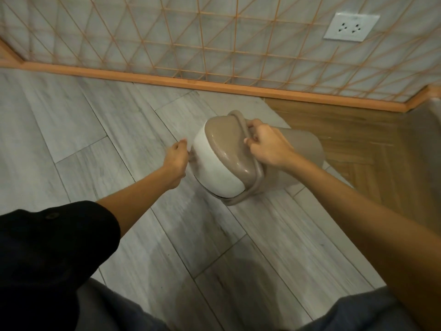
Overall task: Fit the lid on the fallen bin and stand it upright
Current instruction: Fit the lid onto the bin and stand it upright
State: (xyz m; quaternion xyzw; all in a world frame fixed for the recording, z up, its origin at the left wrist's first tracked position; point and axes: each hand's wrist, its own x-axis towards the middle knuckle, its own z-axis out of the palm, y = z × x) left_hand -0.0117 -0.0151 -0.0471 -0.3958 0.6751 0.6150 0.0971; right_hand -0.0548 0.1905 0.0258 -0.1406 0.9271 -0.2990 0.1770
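Observation:
A taupe bin lies on its side on the grey plank floor, its mouth toward me. The lid, taupe with a white swing flap, sits against the bin's mouth, its rim overlapping the opening. My right hand grips the lid's rim and the bin's top edge. My left hand is at the lid's left side, fingers curled near the white flap; whether it touches is unclear.
A wall with pale tiles, an orange wire grid and an orange skirting board runs behind the bin. A white socket is on the wall. Wood parquet lies to the right.

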